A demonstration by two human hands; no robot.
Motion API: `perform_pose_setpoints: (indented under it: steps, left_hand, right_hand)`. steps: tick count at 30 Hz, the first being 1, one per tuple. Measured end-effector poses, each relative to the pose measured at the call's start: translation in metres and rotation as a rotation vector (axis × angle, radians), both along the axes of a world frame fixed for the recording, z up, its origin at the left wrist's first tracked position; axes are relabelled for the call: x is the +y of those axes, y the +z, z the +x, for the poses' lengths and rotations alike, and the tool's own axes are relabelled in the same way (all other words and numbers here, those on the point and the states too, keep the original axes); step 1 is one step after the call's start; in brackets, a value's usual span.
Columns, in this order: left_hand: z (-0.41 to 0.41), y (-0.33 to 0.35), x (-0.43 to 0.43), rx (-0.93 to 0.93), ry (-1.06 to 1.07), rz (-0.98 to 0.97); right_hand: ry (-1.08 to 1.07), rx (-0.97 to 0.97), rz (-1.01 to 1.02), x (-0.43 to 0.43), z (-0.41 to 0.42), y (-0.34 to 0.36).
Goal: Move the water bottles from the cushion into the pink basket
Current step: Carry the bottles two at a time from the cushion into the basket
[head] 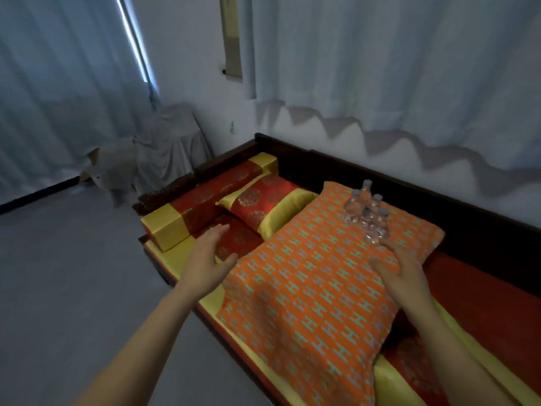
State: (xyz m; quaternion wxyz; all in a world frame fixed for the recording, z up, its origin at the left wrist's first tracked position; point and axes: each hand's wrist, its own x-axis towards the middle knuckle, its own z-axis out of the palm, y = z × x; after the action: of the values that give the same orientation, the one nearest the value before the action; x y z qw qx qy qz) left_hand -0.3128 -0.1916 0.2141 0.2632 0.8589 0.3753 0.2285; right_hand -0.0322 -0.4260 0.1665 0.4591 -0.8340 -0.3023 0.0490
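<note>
I see both hands open and empty, my right hand [402, 259] nearly at the upright water bottles [366, 213] clustered on the soft orange cushion [307, 288], my left hand [209, 253] off to the side; a nudge could topple them, and no pink basket is in view.

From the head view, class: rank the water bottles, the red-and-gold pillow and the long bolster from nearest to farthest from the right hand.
Measured from the right hand:
1. Water bottles: just beyond its fingertips, standing on the orange cushion.
2. Red-and-gold pillow: to the left, past the cushion's far-left corner.
3. Long bolster: farthest left, at the bench end.
</note>
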Motion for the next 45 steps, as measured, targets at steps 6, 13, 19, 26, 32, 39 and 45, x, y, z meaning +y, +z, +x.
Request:
perform_pose_setpoints:
  steps: [6,13,19,26,32,39,45]
  left_hand:
    - [0.086,-0.019,0.06,-0.002,-0.194,-0.096]
    - [0.206,-0.053,0.106,0.006,-0.366,-0.16]
    - [0.306,-0.087,0.131,0.037,-0.46,-0.264]
    - [0.411,-0.146,0.142,0.131,-0.558,-0.47]
    - [0.508,-0.197,0.139,0.142,-0.602,-0.532]
    - [0.568,-0.246,0.143,0.137,-0.699,-0.535]
    - [0.567,-0.257,0.144,0.142,-0.642,-0.557]
  right_hand:
    - [-0.165,-0.002,-0.059,0.019,0.024,-0.009]
    - [-0.317,0.032,-0.098,0.039,0.09,-0.036]
    - [-0.397,0.161,-0.107,0.068,0.159,-0.064]
    - [-0.377,0.242,-0.156,0.109,0.223,-0.117]
    - [-0.428,0.367,-0.102,0.131,0.263,-0.169]
    - [-0.392,0.453,-0.017,0.146,0.287,-0.2]
    - [-0.446,0.464,0.022,0.144,0.286,-0.198]
